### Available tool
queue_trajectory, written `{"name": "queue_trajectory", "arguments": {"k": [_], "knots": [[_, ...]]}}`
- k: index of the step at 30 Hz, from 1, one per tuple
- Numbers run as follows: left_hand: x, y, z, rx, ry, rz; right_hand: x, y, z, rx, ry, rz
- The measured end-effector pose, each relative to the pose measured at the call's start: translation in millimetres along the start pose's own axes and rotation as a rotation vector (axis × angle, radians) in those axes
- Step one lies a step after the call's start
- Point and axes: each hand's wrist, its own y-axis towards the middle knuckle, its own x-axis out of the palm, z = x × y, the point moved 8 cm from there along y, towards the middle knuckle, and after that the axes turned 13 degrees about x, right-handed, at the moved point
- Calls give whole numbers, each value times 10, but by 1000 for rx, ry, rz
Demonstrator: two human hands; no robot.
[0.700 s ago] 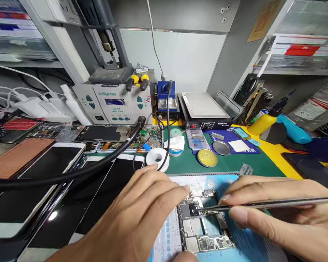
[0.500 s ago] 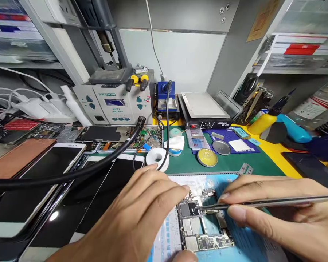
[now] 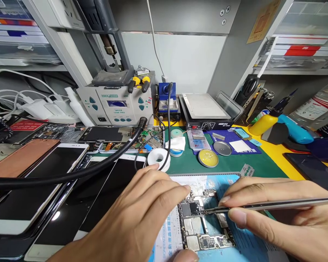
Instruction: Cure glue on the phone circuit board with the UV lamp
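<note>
A phone circuit board (image 3: pixel 192 242) lies on a blue and white mat (image 3: pixel 224 254) at the lower middle. My right hand (image 3: pixel 265 207) pinches thin metal tweezers (image 3: pixel 262 206) between thumb and fingers. Their tip reaches the edge of a black chip (image 3: pixel 194 208) on the board's upper left. My left hand (image 3: pixel 142 211) spans the board's left side, its index fingertip at the upper left corner and its thumb at the lower left. The fingers lie extended and fairly close together, and the palm is hidden.
Phones (image 3: pixel 43 182) lie at the left under a thick black hose (image 3: pixel 98 169). A hot-air station (image 3: pixel 117 103), a soldering stand (image 3: pixel 168 102) and a heating plate (image 3: pixel 207 109) stand behind. Near the mat are a white roll (image 3: pixel 153 157) and a yellow paste tin (image 3: pixel 208 158).
The tweezer tip has shifted slightly right and down at the black chip's edge. The whole view has moved a little; both hands keep nearly the same pose.
</note>
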Motion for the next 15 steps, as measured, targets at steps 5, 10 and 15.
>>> {"name": "queue_trajectory", "arguments": {"k": [5, 10, 15], "knots": [[-33, -9, 24, -2, 25, -20, -7, -19, 14, -25, -21, 28], [-52, 59, 9, 18, 118, -40, 9, -36, 43, -52, -38, 50], [-40, 204, -31, 7, 158, -45, -55, -64, 99, -50, -110, 123]]}}
